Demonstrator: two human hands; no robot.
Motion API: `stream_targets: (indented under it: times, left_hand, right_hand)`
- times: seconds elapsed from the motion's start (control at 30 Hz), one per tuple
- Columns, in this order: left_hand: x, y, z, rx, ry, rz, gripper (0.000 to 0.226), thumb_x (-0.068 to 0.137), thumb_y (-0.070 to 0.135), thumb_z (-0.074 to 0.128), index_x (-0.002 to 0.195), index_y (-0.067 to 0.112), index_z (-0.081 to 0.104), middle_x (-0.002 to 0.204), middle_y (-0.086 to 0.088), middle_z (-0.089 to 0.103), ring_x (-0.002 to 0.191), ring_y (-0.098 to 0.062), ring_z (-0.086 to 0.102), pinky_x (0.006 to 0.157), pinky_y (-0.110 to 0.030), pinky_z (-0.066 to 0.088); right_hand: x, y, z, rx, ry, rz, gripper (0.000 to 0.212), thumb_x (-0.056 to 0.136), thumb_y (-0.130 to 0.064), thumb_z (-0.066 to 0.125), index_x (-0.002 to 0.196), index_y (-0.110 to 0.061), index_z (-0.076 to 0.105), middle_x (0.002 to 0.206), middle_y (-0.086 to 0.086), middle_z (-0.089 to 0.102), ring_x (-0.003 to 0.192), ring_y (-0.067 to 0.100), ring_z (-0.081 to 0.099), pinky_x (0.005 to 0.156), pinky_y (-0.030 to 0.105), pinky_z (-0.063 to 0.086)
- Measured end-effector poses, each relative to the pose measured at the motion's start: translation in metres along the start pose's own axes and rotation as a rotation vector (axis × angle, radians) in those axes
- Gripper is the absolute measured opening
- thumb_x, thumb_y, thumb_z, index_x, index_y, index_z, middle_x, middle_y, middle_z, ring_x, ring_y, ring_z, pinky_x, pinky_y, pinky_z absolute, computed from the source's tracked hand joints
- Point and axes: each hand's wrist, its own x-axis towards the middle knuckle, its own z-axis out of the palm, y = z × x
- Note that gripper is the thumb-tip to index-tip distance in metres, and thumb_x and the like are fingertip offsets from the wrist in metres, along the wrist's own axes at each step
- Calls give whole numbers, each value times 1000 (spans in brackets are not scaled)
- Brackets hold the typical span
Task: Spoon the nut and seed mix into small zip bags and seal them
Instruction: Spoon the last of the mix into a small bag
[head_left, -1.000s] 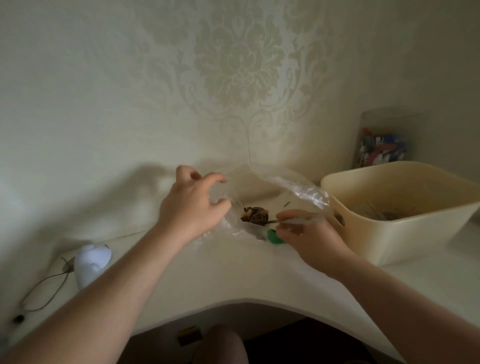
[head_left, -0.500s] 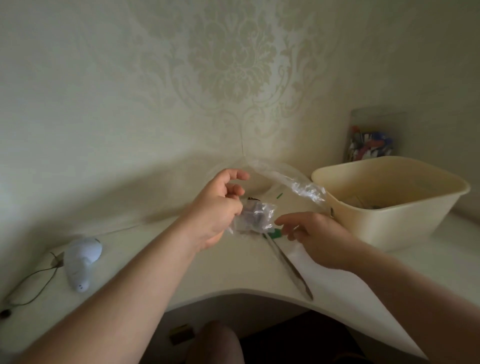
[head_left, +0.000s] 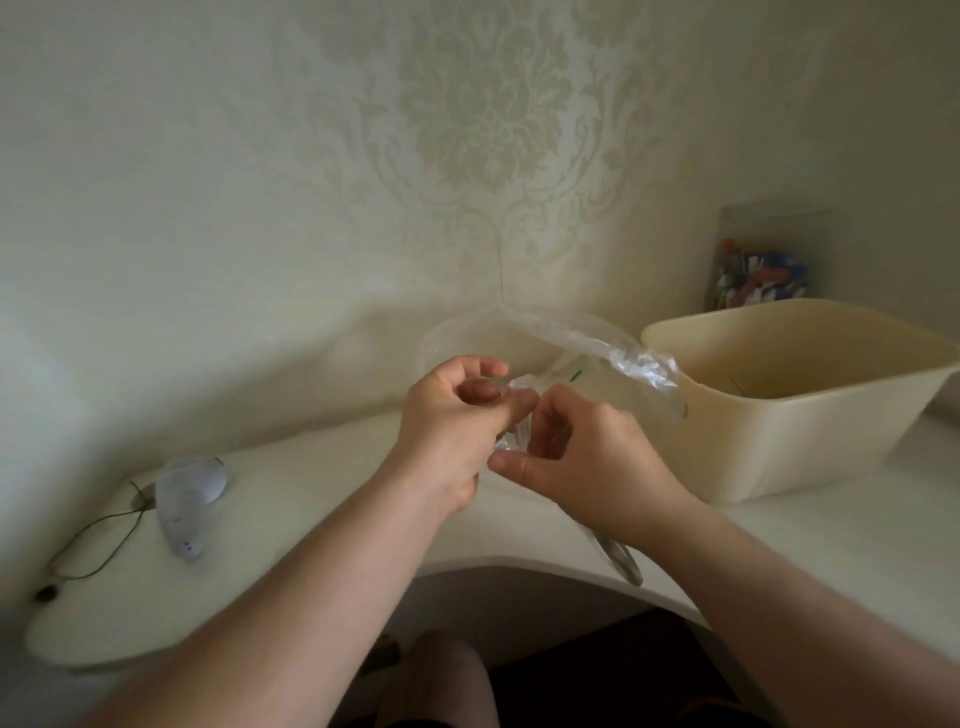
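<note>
A small clear zip bag (head_left: 519, 415) is held up between both hands above the white desk (head_left: 311, 493). My left hand (head_left: 452, 421) pinches its upper edge with thumb and fingers. My right hand (head_left: 582, 452) pinches its lower right side, fingers curled round it. What the bag holds is hidden by the fingers. A large clear plastic bag (head_left: 597, 353) lies open behind the hands. A metal spoon (head_left: 618, 556) lies on the desk under my right wrist, its handle reaching the front edge.
A cream plastic tub (head_left: 810, 447) stands on the right. Behind it is a clear container of colourful bits (head_left: 758, 280). A small white device (head_left: 189, 499) with a dark cord (head_left: 98, 540) lies on the left. The desk's front edge curves inward.
My left hand lifted the small bag off the desk. My right hand let go of the spoon, which now lies on the desk, and came up to take hold of the bag.
</note>
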Motion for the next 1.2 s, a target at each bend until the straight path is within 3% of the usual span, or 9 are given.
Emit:
stream_targets:
  times: [0.13,0.27,0.53,0.67,0.77,0.87,0.93,1.07,1.2]
  left_hand:
    - [-5,1,4,-102,-91,-39,31,80,-6,83,97,14,67,70,5,52,59,-13,56,60,-26,52]
    - [-5,6,3,-8,-138,-6,30,76,-1,87,93,16,70,76,3,56,64,-12,57,58,-21,53]
    - [3,25,-21,697,-271,290,35,71,19,97,88,39,73,87,12,68,70,-14,68,73,-39,60]
    - [1,32,-24,860,-261,329,36,79,21,82,101,46,68,100,15,64,73,-4,64,69,-27,53]
    - [-3,28,-24,861,-347,492,53,78,40,84,126,49,62,128,18,55,116,4,54,96,-20,43]
    - [-6,21,-26,950,-458,582,104,71,58,90,157,43,34,153,25,40,146,5,29,117,-16,25]
    - [-4,17,-27,927,-402,572,108,70,56,92,158,43,32,146,26,49,137,8,41,113,-13,33]
    - [3,2,-27,801,-355,534,84,68,58,89,142,42,54,118,18,66,115,-4,64,104,-35,52]
    - [11,-5,-32,717,-360,448,66,72,50,89,131,42,62,108,18,67,100,-4,65,91,-28,54]
  right_hand:
    - [3,4,0,84,25,22,30,79,-50,87,87,-28,68,75,-8,71,71,6,66,62,17,51]
    - [5,5,-7,232,-35,40,6,91,-31,80,90,-27,76,75,-4,75,71,15,72,74,37,62]
    - [9,8,-25,176,-92,146,15,89,-25,81,76,-26,73,73,3,74,77,29,72,80,51,63]
    - [14,4,-26,319,-80,203,11,91,-9,73,80,-10,71,72,10,72,68,24,69,78,52,63]
    - [17,-4,-21,443,-37,233,9,92,-3,65,83,-1,65,70,12,67,67,23,68,72,50,64]
    - [19,-12,-20,598,-50,280,7,90,0,62,83,-2,61,73,14,62,71,30,68,62,39,60]
    - [19,-14,-18,637,-64,297,10,89,-2,64,80,-4,60,76,16,59,72,31,65,71,46,62]
    - [19,-15,-15,624,-65,291,15,88,-12,68,83,-3,58,76,15,57,70,28,58,82,59,60]
    - [21,-3,-17,565,-37,301,22,101,-22,59,91,-3,67,84,11,69,82,34,69,88,55,60]
